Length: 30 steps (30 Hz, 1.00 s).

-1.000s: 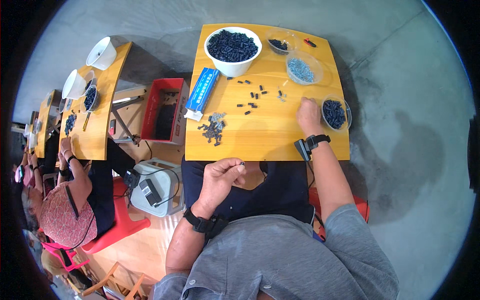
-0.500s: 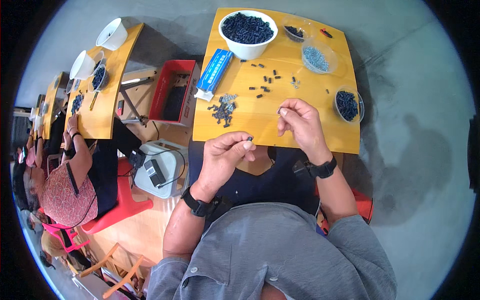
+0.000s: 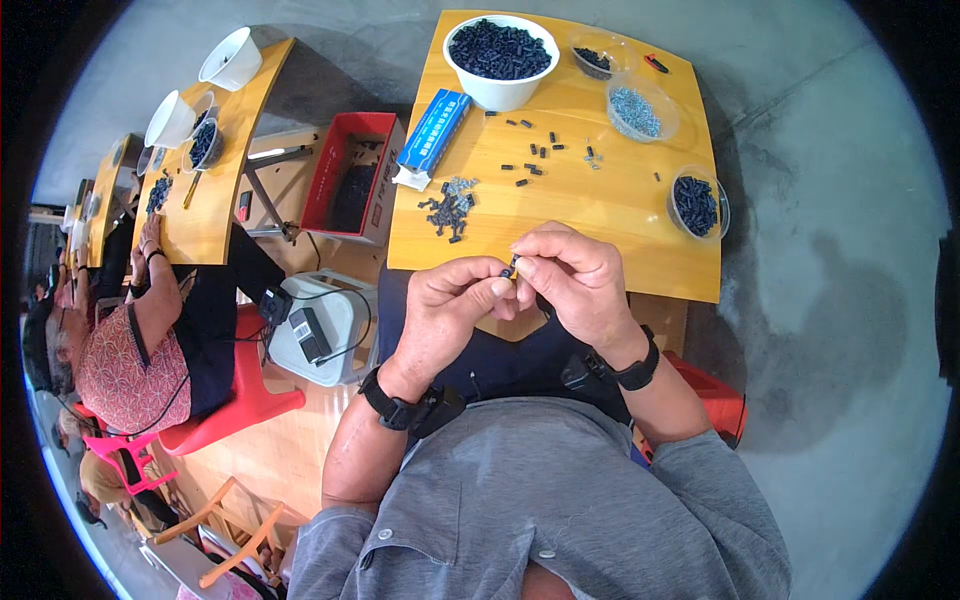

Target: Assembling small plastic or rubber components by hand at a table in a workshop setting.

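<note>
A tiny dark part (image 3: 510, 268) is pinched between the fingers of the left hand (image 3: 452, 305) and the right hand (image 3: 575, 280), held just above the near edge of the yellow worktop (image 3: 620, 215). It is judged light, stiff and easily dropped, best gripped by its ends with the fingertips. A long blue carton (image 3: 434, 130) with a white end lies at the worktop's left edge, beside a white bowl (image 3: 502, 60) of dark parts.
</note>
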### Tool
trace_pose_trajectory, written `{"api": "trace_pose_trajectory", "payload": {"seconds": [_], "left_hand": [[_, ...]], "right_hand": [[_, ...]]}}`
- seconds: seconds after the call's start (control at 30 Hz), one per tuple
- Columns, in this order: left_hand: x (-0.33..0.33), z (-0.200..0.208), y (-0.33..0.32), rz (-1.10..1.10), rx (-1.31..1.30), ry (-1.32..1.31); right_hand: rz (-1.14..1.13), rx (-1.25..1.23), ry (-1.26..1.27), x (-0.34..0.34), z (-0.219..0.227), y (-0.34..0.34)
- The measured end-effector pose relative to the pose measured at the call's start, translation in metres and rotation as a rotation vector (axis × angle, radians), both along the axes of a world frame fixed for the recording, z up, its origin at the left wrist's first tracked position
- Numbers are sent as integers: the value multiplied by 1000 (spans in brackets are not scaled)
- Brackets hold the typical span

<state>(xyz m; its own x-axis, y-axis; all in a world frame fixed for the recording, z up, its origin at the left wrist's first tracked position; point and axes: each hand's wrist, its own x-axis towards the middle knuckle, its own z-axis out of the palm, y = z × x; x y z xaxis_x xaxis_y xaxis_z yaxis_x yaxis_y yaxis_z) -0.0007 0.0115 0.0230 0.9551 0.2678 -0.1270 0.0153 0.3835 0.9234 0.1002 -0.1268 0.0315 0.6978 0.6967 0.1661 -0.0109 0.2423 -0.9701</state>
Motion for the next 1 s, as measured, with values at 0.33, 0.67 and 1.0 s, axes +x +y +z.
{"api": "trace_pose_trajectory", "payload": {"seconds": [0.33, 0.67, 1.0], "left_hand": [[-1, 1, 2, -25, -12, 13], [1, 3, 3, -30, 11, 51], [2, 1, 8, -56, -49, 98]], "right_hand": [[-6, -33, -84, -1, 1, 2], [-54, -82, -223, -2, 3, 5], [-107, -133, -627, -3, 0, 5]]}}
